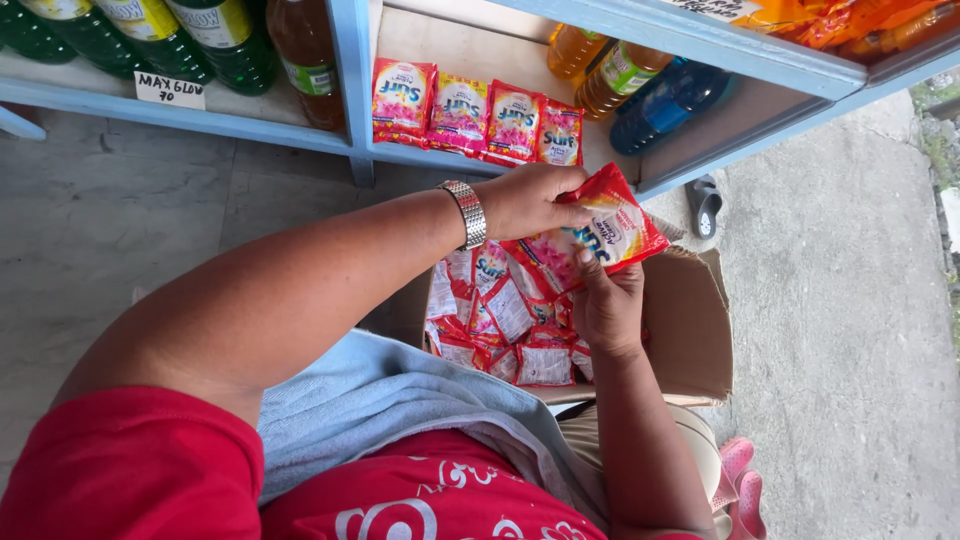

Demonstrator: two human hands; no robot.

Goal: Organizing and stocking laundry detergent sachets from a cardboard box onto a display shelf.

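Both hands hold 1 red sachet (600, 232) above an open cardboard box (690, 320) of similar sachets: the left hand (530, 200) grips its top edge, the right hand (607, 305) pinches its lower edge. 4 matching sachets (478, 118) stand on the blue shelf (240, 125).

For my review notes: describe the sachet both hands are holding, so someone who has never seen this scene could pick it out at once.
Start at the open cardboard box below the blue shelf. Just above the box, the left hand and right hand grip one red-and-pink sachet. Unlike the sachets heaped in the box or standing on the shelf, it is lifted and tilted.
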